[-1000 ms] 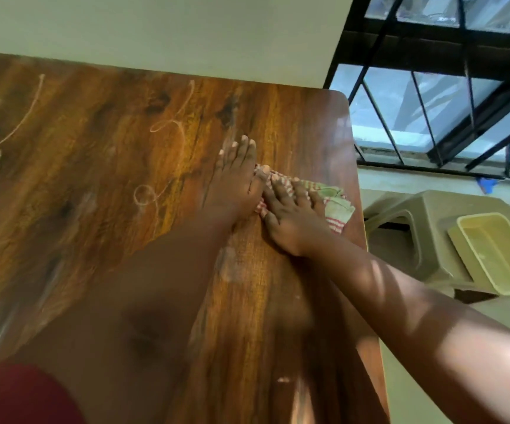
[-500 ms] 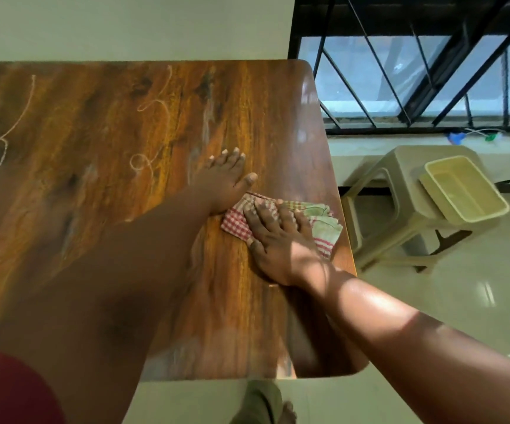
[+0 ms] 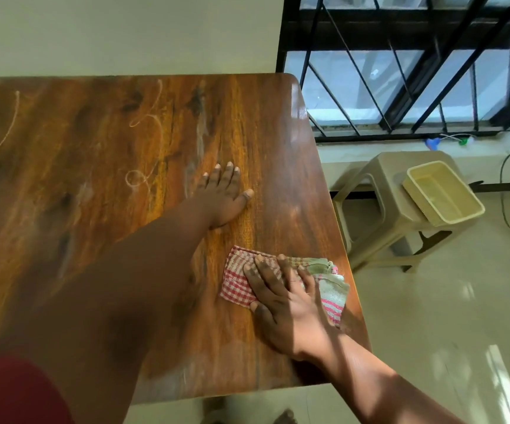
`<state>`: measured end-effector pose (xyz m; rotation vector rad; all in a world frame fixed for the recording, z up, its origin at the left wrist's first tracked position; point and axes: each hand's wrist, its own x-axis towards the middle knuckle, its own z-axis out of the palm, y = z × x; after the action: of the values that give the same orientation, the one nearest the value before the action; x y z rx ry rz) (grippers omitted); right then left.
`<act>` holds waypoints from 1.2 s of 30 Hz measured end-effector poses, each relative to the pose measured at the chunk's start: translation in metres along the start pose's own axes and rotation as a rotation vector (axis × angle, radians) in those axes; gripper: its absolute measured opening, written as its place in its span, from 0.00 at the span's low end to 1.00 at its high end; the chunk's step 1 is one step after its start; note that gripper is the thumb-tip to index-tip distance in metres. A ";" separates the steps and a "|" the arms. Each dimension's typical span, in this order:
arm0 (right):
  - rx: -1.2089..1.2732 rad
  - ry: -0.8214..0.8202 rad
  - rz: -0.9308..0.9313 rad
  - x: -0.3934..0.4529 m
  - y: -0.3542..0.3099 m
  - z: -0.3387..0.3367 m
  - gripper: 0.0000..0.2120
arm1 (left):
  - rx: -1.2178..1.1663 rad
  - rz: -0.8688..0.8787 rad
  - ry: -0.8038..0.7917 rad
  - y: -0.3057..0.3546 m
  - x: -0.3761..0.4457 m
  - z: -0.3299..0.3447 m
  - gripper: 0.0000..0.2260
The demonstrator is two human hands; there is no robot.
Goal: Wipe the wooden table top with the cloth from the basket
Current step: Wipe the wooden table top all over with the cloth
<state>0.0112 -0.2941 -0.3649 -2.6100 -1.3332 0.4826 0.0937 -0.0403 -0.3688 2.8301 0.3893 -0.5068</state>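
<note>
A folded red-and-white checked cloth [image 3: 236, 281] with a green edge lies on the wooden table top [image 3: 94, 154] near its right edge. My right hand [image 3: 284, 301] presses flat on the cloth with straight, spread fingers. My left hand [image 3: 221, 195] rests flat on the bare wood a little beyond the cloth, fingers straight, apart from it. Pale chalk-like scribbles mark the wood at the left and centre. The yellow plastic basket [image 3: 443, 194] sits off the table on a stool.
A beige plastic stool [image 3: 379, 209] stands on the tiled floor right of the table, under a barred window [image 3: 400, 71]. A dark cable [image 3: 506, 191] runs over the floor at far right. The table's far edge meets a pale wall. Feet show below the near edge.
My right hand has slid the cloth toward me along the right edge. My left hand stayed flat on the wood, so a gap opened between it and the cloth.
</note>
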 end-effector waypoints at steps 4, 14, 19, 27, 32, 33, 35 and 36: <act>-0.030 -0.003 0.073 0.029 0.006 -0.008 0.28 | -0.072 -0.007 -0.113 0.000 0.000 -0.010 0.33; -0.066 0.015 0.197 0.133 0.035 -0.025 0.28 | -0.238 -0.017 -0.254 0.000 0.001 -0.025 0.38; 0.133 0.071 0.191 0.057 -0.016 -0.008 0.33 | -0.232 0.004 -0.295 0.000 -0.002 -0.029 0.40; 0.069 0.092 0.107 -0.065 -0.064 0.024 0.24 | -0.210 0.011 -0.260 -0.003 0.004 -0.020 0.41; 0.029 0.013 0.096 -0.045 -0.037 0.019 0.25 | -0.145 0.047 -0.179 -0.004 0.001 -0.012 0.46; 0.070 0.012 0.127 -0.035 -0.032 0.019 0.25 | -0.119 0.046 -0.144 -0.004 -0.001 -0.009 0.46; 0.178 0.020 0.190 -0.012 -0.027 0.019 0.26 | -0.055 0.057 -0.022 -0.002 -0.006 -0.002 0.43; 0.212 0.023 0.213 -0.003 -0.027 0.020 0.26 | -0.019 0.073 0.056 -0.001 -0.009 0.004 0.42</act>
<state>-0.0181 -0.2811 -0.3754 -2.5808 -0.9436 0.5874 0.0840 -0.0428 -0.3688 2.8336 0.2988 -0.4080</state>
